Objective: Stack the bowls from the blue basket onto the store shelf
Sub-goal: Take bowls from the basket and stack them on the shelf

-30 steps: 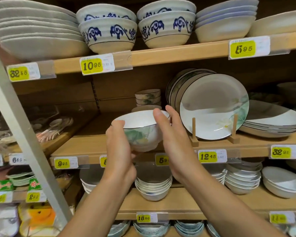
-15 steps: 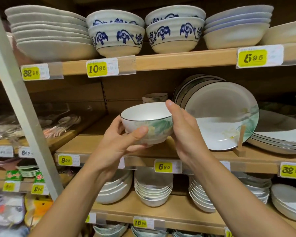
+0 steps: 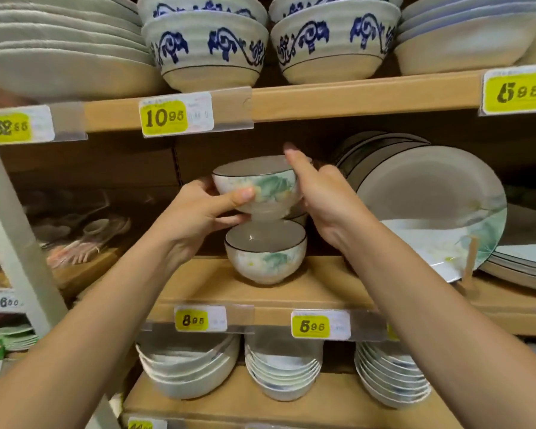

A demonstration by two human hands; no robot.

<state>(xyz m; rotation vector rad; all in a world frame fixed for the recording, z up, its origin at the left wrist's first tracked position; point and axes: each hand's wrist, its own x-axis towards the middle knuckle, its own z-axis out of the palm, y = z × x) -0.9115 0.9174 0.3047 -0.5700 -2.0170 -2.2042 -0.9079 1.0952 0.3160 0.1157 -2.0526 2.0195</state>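
Note:
A small white bowl with a green leaf pattern and a dark rim [image 3: 266, 188] is held in the air between both hands, inside the middle shelf opening. My left hand [image 3: 198, 212] grips its lower left side, thumb across the front. My right hand [image 3: 322, 196] cups its right side, the forefinger lying along the rim. Directly under it a matching bowl [image 3: 265, 253] stands upright on the wooden middle shelf [image 3: 322, 289]. Behind the held bowl a stack of the same bowls is mostly hidden. The blue basket is out of view.
Large leaf-patterned plates [image 3: 430, 212] lean on a wooden stand just right of my right hand. The upper shelf board [image 3: 353, 97] carries blue-patterned bowls [image 3: 208, 48] close above. White bowl stacks [image 3: 282, 366] fill the shelf below. A grey upright post [image 3: 16, 243] runs along the left.
Both hands have carried the bowl up and deeper into the shelf; it now hangs above a matching bowl on the board. The view has moved closer.

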